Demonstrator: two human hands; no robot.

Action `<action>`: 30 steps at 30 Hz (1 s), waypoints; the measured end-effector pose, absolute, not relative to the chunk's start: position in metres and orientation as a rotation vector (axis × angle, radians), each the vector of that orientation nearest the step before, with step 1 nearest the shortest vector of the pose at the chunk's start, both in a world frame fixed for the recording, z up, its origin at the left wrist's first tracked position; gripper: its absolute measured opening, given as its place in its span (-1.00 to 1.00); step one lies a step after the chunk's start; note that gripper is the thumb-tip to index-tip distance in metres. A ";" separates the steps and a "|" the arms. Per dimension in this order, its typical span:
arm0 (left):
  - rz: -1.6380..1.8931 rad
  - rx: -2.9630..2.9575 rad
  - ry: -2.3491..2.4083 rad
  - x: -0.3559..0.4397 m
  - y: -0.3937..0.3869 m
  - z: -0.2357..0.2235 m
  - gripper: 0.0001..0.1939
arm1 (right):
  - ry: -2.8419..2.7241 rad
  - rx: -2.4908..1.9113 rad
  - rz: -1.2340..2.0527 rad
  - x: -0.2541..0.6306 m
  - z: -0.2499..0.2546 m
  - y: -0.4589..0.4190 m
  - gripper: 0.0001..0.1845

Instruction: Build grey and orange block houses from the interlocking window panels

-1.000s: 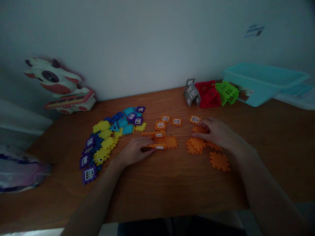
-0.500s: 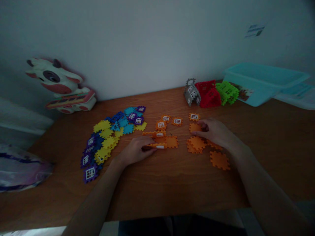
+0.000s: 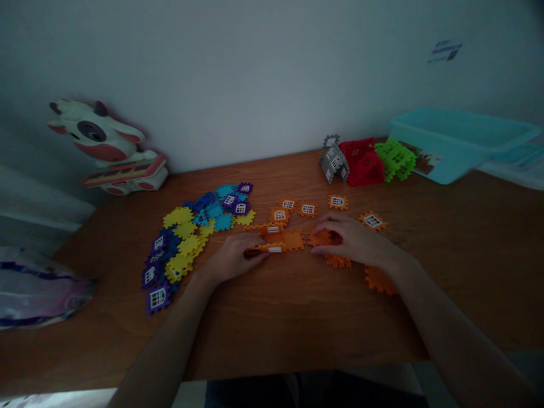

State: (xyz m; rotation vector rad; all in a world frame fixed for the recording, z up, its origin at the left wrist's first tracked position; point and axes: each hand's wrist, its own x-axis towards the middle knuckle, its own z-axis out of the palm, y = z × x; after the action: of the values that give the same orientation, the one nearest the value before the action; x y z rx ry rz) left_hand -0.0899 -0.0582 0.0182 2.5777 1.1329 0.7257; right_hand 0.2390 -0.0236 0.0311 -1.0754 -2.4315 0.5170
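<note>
My left hand (image 3: 238, 258) is closed on an orange assembly of interlocking tiles (image 3: 293, 241), with upright window panels at its left and a flat square at its right. Between the thumb and fingers of my right hand (image 3: 351, 241) is a flat orange square tile (image 3: 319, 237), held just right of the assembly with a narrow gap between them. Beneath and beside the right hand lie more orange tiles (image 3: 339, 261), partly covered. Behind the assembly are loose orange window tiles (image 3: 307, 209), and one window tile (image 3: 373, 221) lies beyond the right wrist.
Purple, blue and yellow tiles (image 3: 186, 246) form a spread pile at left. Gray (image 3: 334, 161), red (image 3: 361, 161) and green (image 3: 395, 159) built pieces stand at the back beside a turquoise bin (image 3: 463, 141). A cow toy (image 3: 110, 150) and a plastic bag (image 3: 40, 289) are at left.
My right hand has moved left with an orange square tile, bringing it close to the assembly. An orange window tile beyond the right wrist has come into view. My left hand keeps its hold.
</note>
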 end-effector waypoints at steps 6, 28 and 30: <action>0.704 2.587 1.116 -0.092 -0.057 0.018 -0.84 | -2.442 -1.041 0.555 0.239 0.024 -0.022 -0.72; 0.704 2.582 1.061 -0.094 -0.055 0.015 -0.83 | -2.516 -0.983 0.465 0.226 0.021 -0.025 -0.78; 0.710 2.590 1.058 -0.094 -0.055 0.016 -0.83 | -2.515 -0.988 0.468 0.225 0.022 -0.025 -0.79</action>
State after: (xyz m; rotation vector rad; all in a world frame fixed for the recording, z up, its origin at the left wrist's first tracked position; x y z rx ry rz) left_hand -0.0939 -0.0547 0.0156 2.5903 1.0577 0.7103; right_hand 0.2255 -0.0254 0.0219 -0.9882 -2.5153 0.4680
